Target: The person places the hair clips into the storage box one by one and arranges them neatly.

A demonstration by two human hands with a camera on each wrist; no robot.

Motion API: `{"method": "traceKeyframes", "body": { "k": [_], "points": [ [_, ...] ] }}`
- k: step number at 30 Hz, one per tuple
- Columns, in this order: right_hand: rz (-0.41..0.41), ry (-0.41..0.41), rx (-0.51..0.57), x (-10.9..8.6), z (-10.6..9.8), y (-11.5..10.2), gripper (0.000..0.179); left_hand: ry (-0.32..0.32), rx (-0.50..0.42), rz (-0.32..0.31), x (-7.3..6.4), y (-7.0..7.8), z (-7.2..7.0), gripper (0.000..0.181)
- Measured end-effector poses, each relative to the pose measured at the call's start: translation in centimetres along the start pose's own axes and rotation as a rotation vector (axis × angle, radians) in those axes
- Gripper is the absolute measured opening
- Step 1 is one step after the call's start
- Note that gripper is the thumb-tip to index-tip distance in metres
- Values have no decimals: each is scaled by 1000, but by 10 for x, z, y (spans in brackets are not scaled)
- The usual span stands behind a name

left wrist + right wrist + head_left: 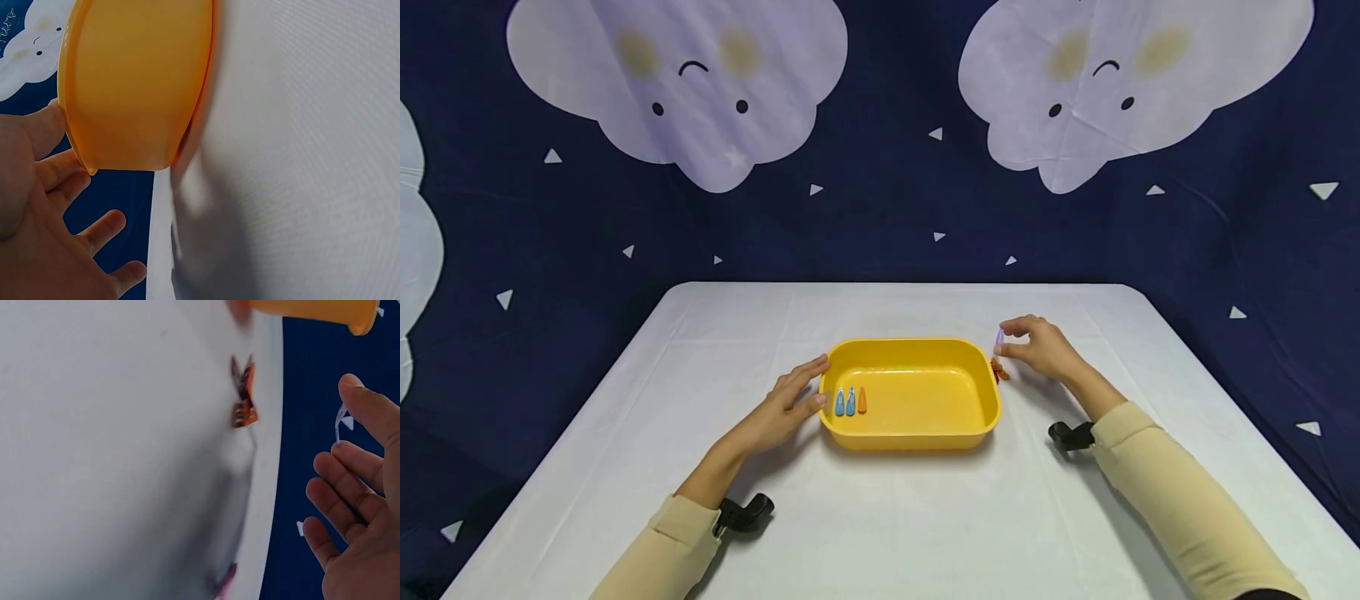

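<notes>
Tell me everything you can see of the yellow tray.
The yellow tray is rectangular with rounded corners, raised walls and a lipped rim, and looks like slightly glossy plastic. It sits upright, open side up, on the white-covered table, its long sides running left to right. Two blue hair clips and one orange hair clip lie side by side near its left end. The person's left grip touches its left rim.

On the worktop (910, 517), the yellow tray (910, 442) is carrying two blue clips (851, 402) and one orange clip (862, 401) near its left end; a purple clip (999, 337) is being pinched by the right grip (1043, 346).
</notes>
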State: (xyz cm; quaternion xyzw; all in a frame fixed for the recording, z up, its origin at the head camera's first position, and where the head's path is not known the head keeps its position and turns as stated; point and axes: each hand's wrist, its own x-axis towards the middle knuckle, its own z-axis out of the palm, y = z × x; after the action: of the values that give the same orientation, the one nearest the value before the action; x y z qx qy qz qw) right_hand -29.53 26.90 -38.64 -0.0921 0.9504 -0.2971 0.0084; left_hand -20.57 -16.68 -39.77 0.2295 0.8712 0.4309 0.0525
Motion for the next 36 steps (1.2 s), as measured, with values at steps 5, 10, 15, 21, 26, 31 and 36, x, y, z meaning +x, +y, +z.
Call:
{"method": "traceKeyframes", "body": {
  "k": [5, 10, 15, 21, 26, 31, 36],
  "points": [
    [2, 4, 10, -4, -7, -11, 60, -3, 8, -7, 0, 0, 0, 53],
    [0, 1, 10, -7, -12, -20, 65, -6, 0, -10, 0, 0, 0, 53],
    [-4, 12, 30, -12, -14, -31, 66, -7, 3, -22, 0, 0, 0, 54],
    [-50, 38, 30, -16, -13, -51, 60, -4, 12, -9, 1, 0, -1, 54],
    [-103, 43, 23, -18, -8, -69, 55, -4, 20, -1, 2, -2, 0, 55],
    [-126, 43, 19, -22, -4, -84, 53, 1, 20, 8, 2, -3, 1, 55],
    [-137, 33, 37, -25, 2, -96, 51, 3, 22, 7, 2, -4, 1, 54]
  ]
}}
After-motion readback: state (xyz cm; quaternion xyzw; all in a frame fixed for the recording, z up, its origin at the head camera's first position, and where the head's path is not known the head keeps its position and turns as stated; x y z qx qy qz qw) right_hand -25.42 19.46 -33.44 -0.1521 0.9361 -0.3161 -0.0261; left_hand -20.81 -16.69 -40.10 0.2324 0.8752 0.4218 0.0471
